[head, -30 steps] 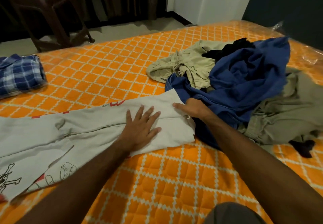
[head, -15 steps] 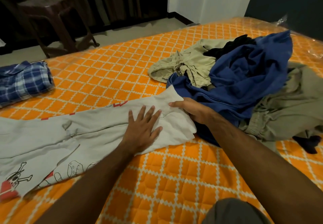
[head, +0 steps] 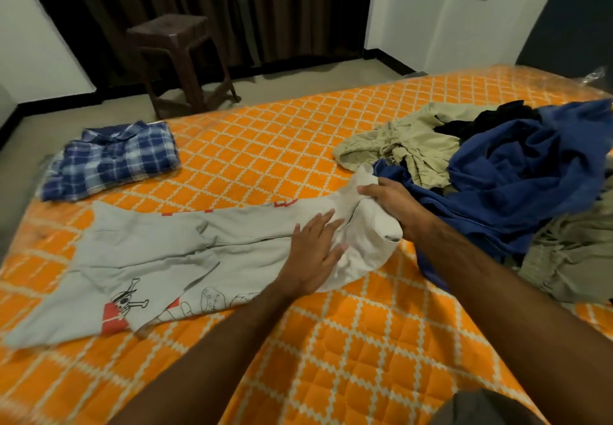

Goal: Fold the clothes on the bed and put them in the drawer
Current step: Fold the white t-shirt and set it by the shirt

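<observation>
Our left hand (head: 313,252) lies flat, fingers straight and spread, pressing the grey printed T-shirt (head: 172,258) onto the orange quilted mattress (head: 331,358). We judge it serves as an anchor and a crease line for the fold.

Our right hand (head: 386,200) has fingers and thumb curled round the shirt's pale end at about 2 o'clock from the left hand, lifting it clear of the mattress. The cloth bunches and stands up there. The likely step is to carry this end over toward 9 o'clock, across the pinned part.

The shirt lies stretched from mid-bed out to 8 o'clock, its skull-and-crossbones print (head: 127,300) facing up near the near-left edge. Its far tail looks close to the mattress side; we cannot tell whether it overhangs.

A folded blue plaid shirt (head: 112,159) sits at 10 o'clock, well apart from the work, near the bed's far-left corner.

The unfolded heap sits at 2 to 3 o'clock: blue garment (head: 517,179), khaki garment (head: 398,146), something black (head: 491,119) on top. The blue cloth touches our right wrist, so snagging it on the fold-over is a risk.

Open mattress lies between the grey shirt and the plaid one, and at 6 o'clock toward us.

Brown plastic stool (head: 179,59) stands on the floor beyond the bed. No drawer in view.
</observation>
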`<state>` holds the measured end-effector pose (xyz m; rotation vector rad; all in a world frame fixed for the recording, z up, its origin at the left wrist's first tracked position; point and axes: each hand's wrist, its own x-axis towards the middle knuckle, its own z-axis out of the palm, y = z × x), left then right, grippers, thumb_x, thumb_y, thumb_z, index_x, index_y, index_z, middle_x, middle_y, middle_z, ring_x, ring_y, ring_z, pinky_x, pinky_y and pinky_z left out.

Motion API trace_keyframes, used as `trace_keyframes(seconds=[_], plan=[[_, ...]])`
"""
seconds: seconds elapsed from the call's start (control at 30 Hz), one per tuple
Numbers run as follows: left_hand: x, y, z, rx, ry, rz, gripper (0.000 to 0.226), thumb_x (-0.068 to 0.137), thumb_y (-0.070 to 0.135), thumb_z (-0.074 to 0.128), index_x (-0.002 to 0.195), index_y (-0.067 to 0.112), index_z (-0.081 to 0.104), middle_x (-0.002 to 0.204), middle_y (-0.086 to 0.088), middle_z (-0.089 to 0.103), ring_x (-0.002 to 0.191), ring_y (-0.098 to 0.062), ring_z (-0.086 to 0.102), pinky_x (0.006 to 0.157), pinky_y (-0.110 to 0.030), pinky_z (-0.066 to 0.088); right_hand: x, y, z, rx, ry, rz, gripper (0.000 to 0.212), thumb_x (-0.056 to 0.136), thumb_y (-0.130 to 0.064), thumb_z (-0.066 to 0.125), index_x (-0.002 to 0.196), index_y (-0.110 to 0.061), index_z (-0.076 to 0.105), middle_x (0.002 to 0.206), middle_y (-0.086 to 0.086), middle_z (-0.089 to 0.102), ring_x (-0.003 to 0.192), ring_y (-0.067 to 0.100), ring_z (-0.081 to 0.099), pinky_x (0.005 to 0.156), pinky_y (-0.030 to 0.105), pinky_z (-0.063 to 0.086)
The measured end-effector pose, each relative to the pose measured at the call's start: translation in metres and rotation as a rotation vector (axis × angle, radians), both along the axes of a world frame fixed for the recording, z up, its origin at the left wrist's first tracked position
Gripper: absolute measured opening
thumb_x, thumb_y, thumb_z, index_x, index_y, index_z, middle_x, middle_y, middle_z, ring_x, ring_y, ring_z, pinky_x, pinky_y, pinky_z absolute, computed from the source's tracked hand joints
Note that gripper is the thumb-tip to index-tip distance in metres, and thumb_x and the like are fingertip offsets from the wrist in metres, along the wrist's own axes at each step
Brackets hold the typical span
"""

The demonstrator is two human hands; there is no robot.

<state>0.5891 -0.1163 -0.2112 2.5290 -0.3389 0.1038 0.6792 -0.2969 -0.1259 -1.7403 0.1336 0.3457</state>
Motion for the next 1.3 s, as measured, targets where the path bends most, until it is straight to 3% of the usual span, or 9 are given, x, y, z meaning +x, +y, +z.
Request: trace_keyframes(seconds=[0.1,0.17,0.3,0.43,0.57,0.73,0.9,1.13,1.3], plan=[[-0.008,0.017,0.034,-0.792,0.262,0.185,0.05,0.105,0.049,0.036,0.148,0.025,0.038,0.156,0.004,0.034,0.143,-0.011,0.032,0.119,-0.038,0.026,-0.005,0.051,0.021,-0.039,-0.06,0.085,0.025,0.096,-0.018,0.066,0.114,-0.001,0.059,0.091,0.015,0.059,0.072,0.027,0.059,0.063,0.035,0.046],[-0.014,0.036,0.058,-1.323,0.464,0.3,0.049,0.104,0.051,0.034,0.143,0.022,0.044,0.15,-0.003,0.046,0.132,-0.02,0.049,0.113,-0.044,0.038,-0.016,0.095,0.027,-0.07,-0.053,0.166,0.032,0.096,-0.02,0.065,0.121,-0.004,0.054,0.09,0.011,0.058,0.068,0.023,0.057,0.058,0.032,0.044],[-0.028,0.085,0.078,-1.633,0.582,0.392,0.061,0.103,0.057,0.031,0.126,0.009,0.06,0.114,-0.019,0.07,0.108,-0.034,0.066,0.093,-0.049,0.052,-0.045,0.176,0.011,-0.202,-0.025,0.299,0.03,0.093,-0.023,0.059,0.118,-0.009,0.049,0.082,0.009,0.061,0.054,0.019,0.058,0.042,0.022,0.039],[-0.045,0.129,0.067,-1.368,0.571,0.552,0.049,0.108,0.044,0.031,0.126,0.005,0.055,0.114,-0.018,0.059,0.113,-0.032,0.058,0.099,-0.044,0.048,-0.07,0.222,-0.009,-0.303,-0.009,0.429,0.058,0.099,-0.058,0.048,0.119,-0.004,0.056,0.098,0.018,0.066,0.071,0.029,0.066,0.05,0.03,0.051],[-0.054,0.19,0.057,-0.95,0.405,0.678,0.037,0.101,0.034,0.051,0.131,0.012,0.051,0.112,-0.01,0.063,0.086,-0.022,0.065,0.061,-0.034,0.054,-0.066,0.206,-0.004,-0.285,-0.039,0.311,0.045,0.101,-0.051,0.049,0.122,-0.011,0.053,0.099,0.019,0.07,0.077,0.033,0.073,0.055,0.039,0.059],[-0.052,0.202,0.055,-0.085,-0.139,0.474,0.042,0.095,0.029,0.06,0.135,0.024,0.047,0.127,-0.001,0.046,0.112,-0.021,0.05,0.091,-0.041,0.048,-0.033,0.143,-0.031,-0.751,-0.199,0.145,0.049,0.094,-0.038,0.062,0.131,-0.008,0.049,0.134,0.016,0.048,0.116,0.039,0.055,0.09,0.048,0.051],[-0.053,0.169,-0.004,0.43,0.004,0.213,0.066,0.096,0.061,0.028,0.153,0.029,0.034,0.162,-0.004,0.028,0.145,-0.03,0.032,0.11,-0.053,0.033,-0.042,0.125,-0.061,-0.493,0.094,0.16,0.078,0.089,-0.053,0.068,0.14,-0.004,0.037,0.137,0.015,0.049,0.116,0.034,0.057,0.075,0.04,0.048],[-0.068,0.16,-0.032,0.512,-0.03,0.348,0.064,0.1,0.058,0.015,0.159,0.032,0.017,0.168,-0.001,0.008,0.155,-0.025,0.002,0.119,-0.063,-0.003,-0.053,0.13,-0.054,0.157,0.285,0.198,0.036,0.09,-0.027,0.074,0.123,-0.014,0.065,0.11,0.009,0.076,0.095,0.029,0.074,0.074,0.039,0.059],[-0.063,0.143,-0.023,0.345,0.109,0.338,0.072,0.092,0.064,-0.006,0.159,0.038,0.0,0.167,0.009,-0.012,0.153,-0.016,-0.015,0.12,-0.058,0.003,-0.054,0.114,-0.044,0.302,0.184,0.171,0.042,0.09,-0.012,0.07,0.131,-0.015,0.061,0.119,0.015,0.072,0.105,0.039,0.07,0.094,0.061,0.054]])
